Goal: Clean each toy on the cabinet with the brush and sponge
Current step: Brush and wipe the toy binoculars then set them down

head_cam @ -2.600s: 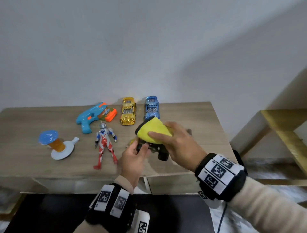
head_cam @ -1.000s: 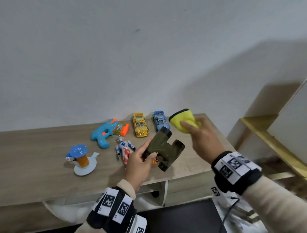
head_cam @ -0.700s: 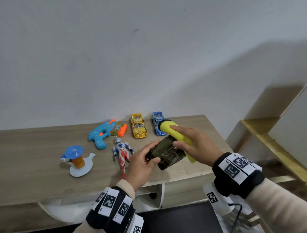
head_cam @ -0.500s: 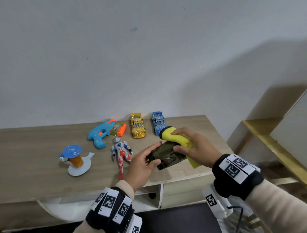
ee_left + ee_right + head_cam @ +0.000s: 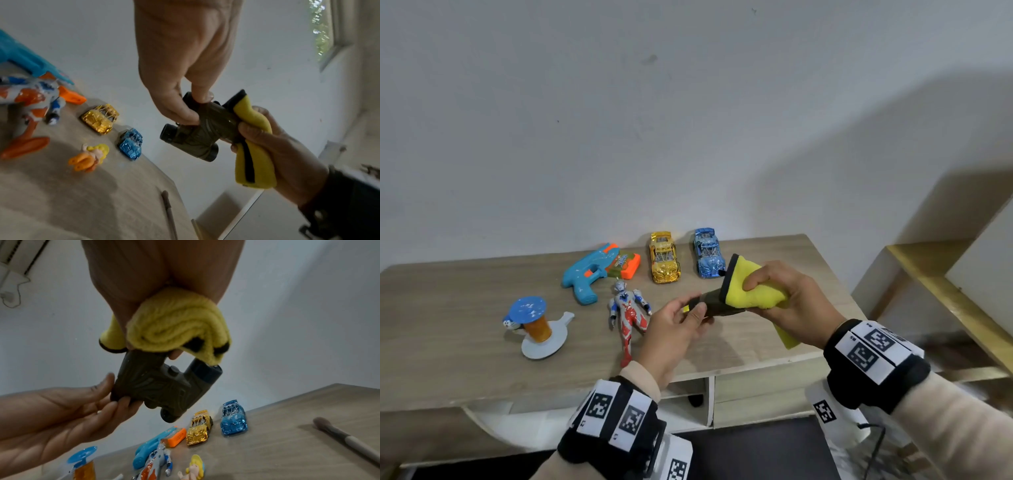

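Above the wooden cabinet [image 5: 448, 342], my left hand [image 5: 688, 310] grips the near end of an olive-green toy binoculars [image 5: 714, 305]. My right hand [image 5: 774, 294] holds a yellow sponge cloth [image 5: 753, 291] with a black edge, folded round the binoculars' far end. In the left wrist view, thumb and fingers pinch the binoculars [image 5: 197, 134] by one barrel, and the sponge [image 5: 252, 146] covers the other end. The right wrist view has the sponge [image 5: 176, 326] bunched over the top of the binoculars [image 5: 160, 386]. The brush [image 5: 349, 439] lies on the cabinet at the right.
On the cabinet lie a blue water gun [image 5: 594, 270], a gold car [image 5: 664, 262], a blue car [image 5: 707, 253], an action figure [image 5: 628, 311], a blue-capped orange toy [image 5: 536, 325] and a small doll [image 5: 90, 155]. A wooden shelf [image 5: 945, 291] stands at the right.
A second ago the sponge was lifted off the binoculars. My right hand brought it back, wrapped it round a barrel and slid it toward the far end. The left hand kept its hold.
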